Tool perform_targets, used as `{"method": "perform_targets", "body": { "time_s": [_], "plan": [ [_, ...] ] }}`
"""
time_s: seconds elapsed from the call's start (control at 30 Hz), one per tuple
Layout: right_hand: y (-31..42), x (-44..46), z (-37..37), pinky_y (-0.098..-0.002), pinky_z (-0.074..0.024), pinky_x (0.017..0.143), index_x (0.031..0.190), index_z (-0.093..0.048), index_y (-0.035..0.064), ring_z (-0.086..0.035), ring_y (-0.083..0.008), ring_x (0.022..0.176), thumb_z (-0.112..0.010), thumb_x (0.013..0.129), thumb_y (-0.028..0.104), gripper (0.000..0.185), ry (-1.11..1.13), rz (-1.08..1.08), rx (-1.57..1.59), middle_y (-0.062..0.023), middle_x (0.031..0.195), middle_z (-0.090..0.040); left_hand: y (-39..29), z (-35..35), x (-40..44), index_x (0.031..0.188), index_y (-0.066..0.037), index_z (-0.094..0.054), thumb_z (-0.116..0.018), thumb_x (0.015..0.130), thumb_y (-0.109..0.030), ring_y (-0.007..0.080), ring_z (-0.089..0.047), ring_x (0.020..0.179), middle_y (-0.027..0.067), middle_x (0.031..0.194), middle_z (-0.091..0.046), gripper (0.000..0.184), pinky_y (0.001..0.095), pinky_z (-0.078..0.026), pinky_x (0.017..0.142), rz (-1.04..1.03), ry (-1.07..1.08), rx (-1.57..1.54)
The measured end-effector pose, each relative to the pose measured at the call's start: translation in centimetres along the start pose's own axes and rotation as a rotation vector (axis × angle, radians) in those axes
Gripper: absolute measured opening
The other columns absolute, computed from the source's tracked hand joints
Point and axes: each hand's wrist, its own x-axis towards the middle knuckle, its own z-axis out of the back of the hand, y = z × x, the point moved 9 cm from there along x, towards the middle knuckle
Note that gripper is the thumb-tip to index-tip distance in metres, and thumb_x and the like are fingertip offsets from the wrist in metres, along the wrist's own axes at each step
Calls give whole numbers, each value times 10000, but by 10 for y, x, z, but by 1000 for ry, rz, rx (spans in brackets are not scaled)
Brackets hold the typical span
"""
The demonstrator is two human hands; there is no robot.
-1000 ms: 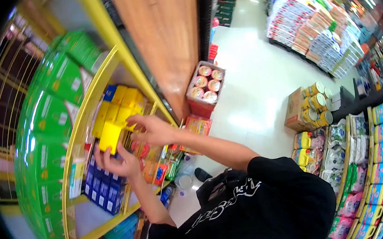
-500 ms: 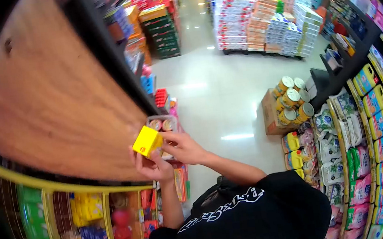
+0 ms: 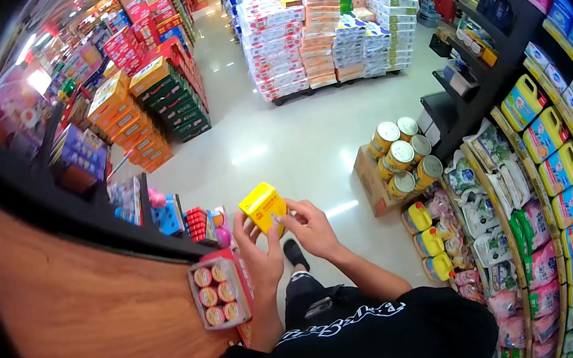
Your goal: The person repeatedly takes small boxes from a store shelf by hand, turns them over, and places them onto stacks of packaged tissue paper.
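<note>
A small yellow box [image 3: 263,206] with red print is held in front of me, tilted, over the aisle floor. My left hand [image 3: 260,248] grips it from the left and below, fingers behind it and thumb on its near face. On the right side, my right hand [image 3: 311,227] has its fingertips closed against the box's lower edge. Below and left of my hands stands a tray of round lidded tubs [image 3: 215,295] beside the wooden panel.
A wooden panel [image 3: 97,304] fills the lower left. Yellow tins [image 3: 396,157] sit in a carton at right, next to shelves of detergent jugs [image 3: 556,143]. Wrapped tissue packs [image 3: 276,47] stand stacked ahead, and orange cartons [image 3: 128,119] at far left. Pale floor [image 3: 275,138] runs between.
My view has swung left and forward along the aisle. The yellow box, in both hands, has moved from over the wooden panel to over the floor, and its printed side now shows.
</note>
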Motion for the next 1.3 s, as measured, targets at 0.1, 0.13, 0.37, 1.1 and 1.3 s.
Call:
{"method": "perform_targets", "body": {
  "time_s": [0.1, 0.13, 0.37, 1.1, 1.3],
  "plan": [
    [-20, 61, -5, -260, -508, 707, 1341, -604, 44, -582, -139, 748, -677, 920, 181, 449, 59, -32, -139, -93, 974, -569, 46, -17, 45, 1474, -12, -334, -661, 900, -51, 296, -571, 1168, 182, 1357, -466, 661, 382, -519, 939, 121, 29, 9],
    [-24, 83, -7, -260, -507, 697, 1339, -607, 45, -579, -141, 737, -682, 917, 198, 455, 78, -39, -188, -97, 967, -568, 70, -25, 63, 1468, -16, -343, -662, 898, -51, 294, -573, 1165, 177, 1353, -468, 654, 381, -524, 931, 160, 58, -55],
    [-55, 248, 8, -310, -556, 757, 1352, -567, 24, -678, -198, 815, -641, 929, 195, 462, 186, -216, -53, -160, 1043, -653, 147, -84, 230, 1410, -73, -404, -693, 853, -11, 317, -588, 1152, 157, 1319, -461, 631, 401, -587, 864, 322, 311, -218],
    [-179, 661, 232, -247, -506, 623, 1126, -507, 34, -610, -107, 731, -542, 1037, 299, 281, -211, -231, 402, -49, 906, -617, 225, -451, 599, 1413, -58, -389, -713, 859, -35, 299, -605, 1099, 166, 1285, -439, 643, 382, -621, 802, 295, 570, -281],
    [-189, 784, 292, -259, -516, 646, 1134, -535, 9, -625, -119, 764, -537, 1036, 302, 309, -7, -245, 259, -70, 929, -638, 255, -540, 694, 1401, -51, -406, -709, 864, -29, 299, -593, 1108, 155, 1262, -426, 617, 397, -614, 829, 317, 591, -308]
  ]
}}
